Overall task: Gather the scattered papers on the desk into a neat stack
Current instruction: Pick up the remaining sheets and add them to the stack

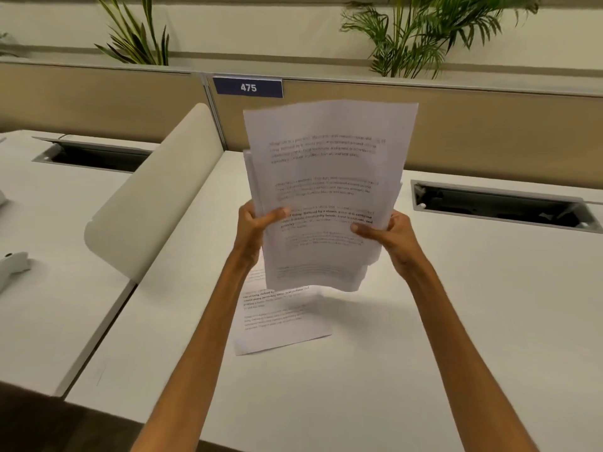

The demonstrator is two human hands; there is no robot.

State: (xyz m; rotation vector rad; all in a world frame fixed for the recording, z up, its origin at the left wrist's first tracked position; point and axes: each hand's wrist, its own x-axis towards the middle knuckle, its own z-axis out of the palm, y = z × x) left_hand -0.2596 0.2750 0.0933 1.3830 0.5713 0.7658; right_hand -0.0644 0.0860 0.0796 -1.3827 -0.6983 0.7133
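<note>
Papers [326, 190] are held upright above the white surface [456, 321], printed side toward the camera, as an uneven bundle with edges fanned at the top and bottom. The left hand [253, 220] is clamped on the bundle's left edge, its grip closed with the thumb pressed on the front sheet. The right hand [386, 231] is clamped on the right edge in the same way, thumb on the front and fingers behind. The bundle's lower edge is raised clear of the surface. One loose sheet [280, 318] is left lying flat on the surface directly below the bundle, between the two forearms, partly hidden by the held sheets. A beige divider [156, 197] is seen to the left, and a blue sign reading 475 [248, 87] is fixed to the partition behind.
</note>
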